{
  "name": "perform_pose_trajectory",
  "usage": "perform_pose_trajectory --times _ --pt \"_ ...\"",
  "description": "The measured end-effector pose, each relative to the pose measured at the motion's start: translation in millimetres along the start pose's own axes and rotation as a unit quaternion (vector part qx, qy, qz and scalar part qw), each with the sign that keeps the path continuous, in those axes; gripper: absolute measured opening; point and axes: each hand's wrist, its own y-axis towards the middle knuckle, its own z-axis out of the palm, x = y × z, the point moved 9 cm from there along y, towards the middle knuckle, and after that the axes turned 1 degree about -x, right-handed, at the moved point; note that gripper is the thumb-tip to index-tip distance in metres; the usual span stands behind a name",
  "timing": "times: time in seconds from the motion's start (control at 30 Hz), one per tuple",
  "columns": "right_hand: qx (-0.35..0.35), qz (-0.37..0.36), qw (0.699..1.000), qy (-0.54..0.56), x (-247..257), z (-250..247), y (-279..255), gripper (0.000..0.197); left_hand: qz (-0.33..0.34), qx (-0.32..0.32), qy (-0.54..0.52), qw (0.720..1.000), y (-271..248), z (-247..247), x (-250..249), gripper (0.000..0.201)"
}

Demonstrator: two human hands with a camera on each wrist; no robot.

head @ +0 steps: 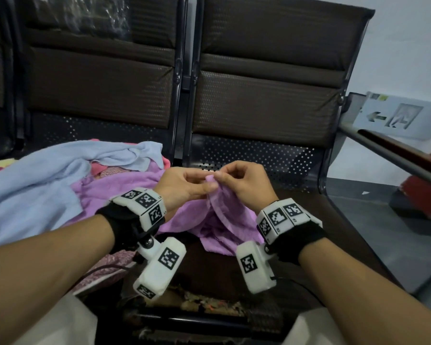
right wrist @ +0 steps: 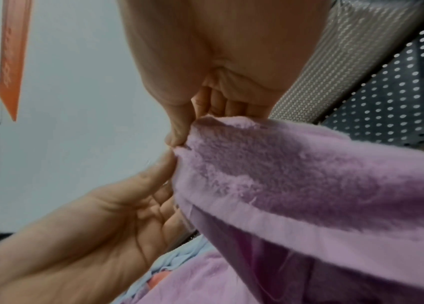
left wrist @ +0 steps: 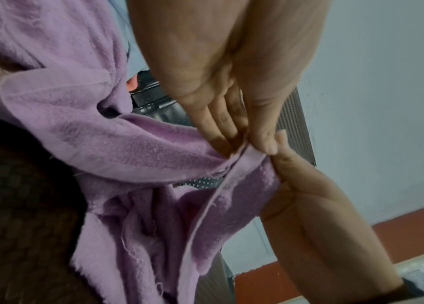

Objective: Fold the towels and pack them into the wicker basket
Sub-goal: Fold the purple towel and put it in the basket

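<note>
A person seated before a row of dark padded seats pinches the top corner of a purple towel between both hands, left hand and right hand meeting fingertip to fingertip at the hem. Each grip is narrow, thumb against finger, closed on the towel's flat woven border, which the left wrist view shows running down from the pinch. The rest of the towel hangs slack below the hands and trails left onto the seat, where it lies partly under a crumpled blue towel with pink cloth showing between them. A dark woven surface, possibly the wicker basket, sits low by the knees, though that cannot be told for certain. The terry looks light, limp and non-slippery, likely to sag and twist unless held at 2 corners; the stitched border appears the firmest place to hold.
</note>
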Motion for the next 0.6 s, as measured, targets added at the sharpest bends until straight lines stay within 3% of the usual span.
perform_pose_trajectory --times 0.17,0.3,0.43,0.53,0.6 --pt "0.011 -0.003 1.0 0.024 3 0 4 0.016 0.024 -0.031 0.016 0.999 1 -9 -11 0.022" --pt "0.071 -0.013 0.996 -0.048 4 -3 1 0.035 0.023 -0.059 0.02 0.998 -2 -23 -27 0.021" --pt "0.148 -0.057 0.962 -0.222 7 -3 -6 0.044 0.047 -0.111 0.0 0.993 -6 -45 -53 0.032" --pt "0.207 -0.065 0.945 -0.243 10 5 -15 0.044 0.054 -0.154 0.008 0.987 -10 -63 -67 0.039" --pt "0.275 -0.067 0.918 -0.278 9 19 -25 0.045 0.066 -0.177 0.037 0.981 -14 -73 -72 0.045"
